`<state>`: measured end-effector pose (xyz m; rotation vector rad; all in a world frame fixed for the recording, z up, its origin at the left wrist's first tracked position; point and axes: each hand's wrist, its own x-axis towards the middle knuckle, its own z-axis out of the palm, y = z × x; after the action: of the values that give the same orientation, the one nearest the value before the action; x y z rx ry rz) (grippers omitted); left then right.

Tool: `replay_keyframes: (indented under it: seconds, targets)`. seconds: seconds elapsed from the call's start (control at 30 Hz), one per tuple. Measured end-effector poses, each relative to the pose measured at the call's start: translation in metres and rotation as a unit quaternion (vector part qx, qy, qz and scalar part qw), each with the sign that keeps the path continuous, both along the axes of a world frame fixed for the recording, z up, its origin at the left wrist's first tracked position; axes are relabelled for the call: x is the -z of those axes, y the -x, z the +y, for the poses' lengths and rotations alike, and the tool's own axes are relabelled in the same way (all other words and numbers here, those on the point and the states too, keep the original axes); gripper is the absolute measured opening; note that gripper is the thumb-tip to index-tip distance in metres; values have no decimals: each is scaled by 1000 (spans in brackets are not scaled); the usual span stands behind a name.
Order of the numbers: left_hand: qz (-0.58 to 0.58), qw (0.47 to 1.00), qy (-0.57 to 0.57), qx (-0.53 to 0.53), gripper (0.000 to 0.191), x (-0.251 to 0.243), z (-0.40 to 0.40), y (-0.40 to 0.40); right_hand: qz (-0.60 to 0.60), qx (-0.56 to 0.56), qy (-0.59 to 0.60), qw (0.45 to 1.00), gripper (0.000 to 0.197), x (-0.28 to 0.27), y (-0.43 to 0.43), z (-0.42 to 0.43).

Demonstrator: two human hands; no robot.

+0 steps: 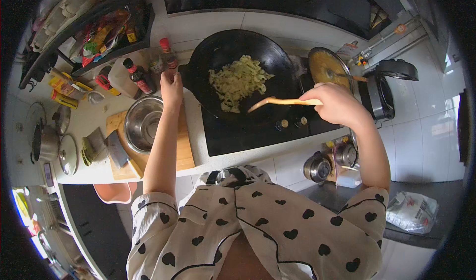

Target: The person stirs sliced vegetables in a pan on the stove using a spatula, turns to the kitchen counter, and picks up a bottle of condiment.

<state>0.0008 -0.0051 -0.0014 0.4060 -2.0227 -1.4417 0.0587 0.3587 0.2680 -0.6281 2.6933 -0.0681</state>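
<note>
Chopped pale-green vegetable pieces, seemingly cabbage (pixel 240 81), lie heaped in a large black wok (pixel 277 62) on the built-in hob (pixel 238 138). My right hand (pixel 329 101) grips a wooden spatula (pixel 282 101), whose tip is over the wok's near right side, just off the heap. At the wok's left edge my left hand (pixel 171 85) is closed near the dark handle, in front of a red-capped bottle (pixel 169 55); whether it grips the handle or the bottle is hard to tell. Right of the wok, a round pan (pixel 329 66) contains yellowish-brown food or liquid and a wooden-handled utensil.
On the left counter, a steel bowl (pixel 145 124) and a cleaver (pixel 118 150) rest on a wooden cutting board (pixel 184 146). Behind them stand a dark sauce bottle (pixel 139 75) and other containers. A steel pot (pixel 47 142) is far left; a black appliance with its lid raised (pixel 383 94) is right.
</note>
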Motion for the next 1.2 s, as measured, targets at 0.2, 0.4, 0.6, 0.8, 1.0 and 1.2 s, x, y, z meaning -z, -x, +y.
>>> replay_keyframes:
  seconds: [0.2, 0.4, 0.6, 0.8, 1.0, 1.2]
  targets:
    - [-22, 999, -30, 20, 20, -11, 13, 2, -62, -48, 37, 996, 31, 35, 15, -56]
    - [-37, 999, -31, 23, 24, 2, 7, 3, -140, 125, 187, 964, 20, 87, 101, -94]
    - [-31, 999, -31, 17, 25, 1, 8, 4, -338, 375, 353, 788, 16, 107, 125, -25]
    - [-15, 999, -36, 20, 24, 1, 6, 2, -236, 282, 289, 884, 25, 50, 115, 13]
    - [-8, 1000, -29, 0, 24, 9, 3, 6, -128, 255, 82, 955, 13, 2, 115, 15]
    - [-21, 1000, -19, 0, 24, 10, 3, 7, -247, 279, 240, 896, 16, 75, 137, 27]
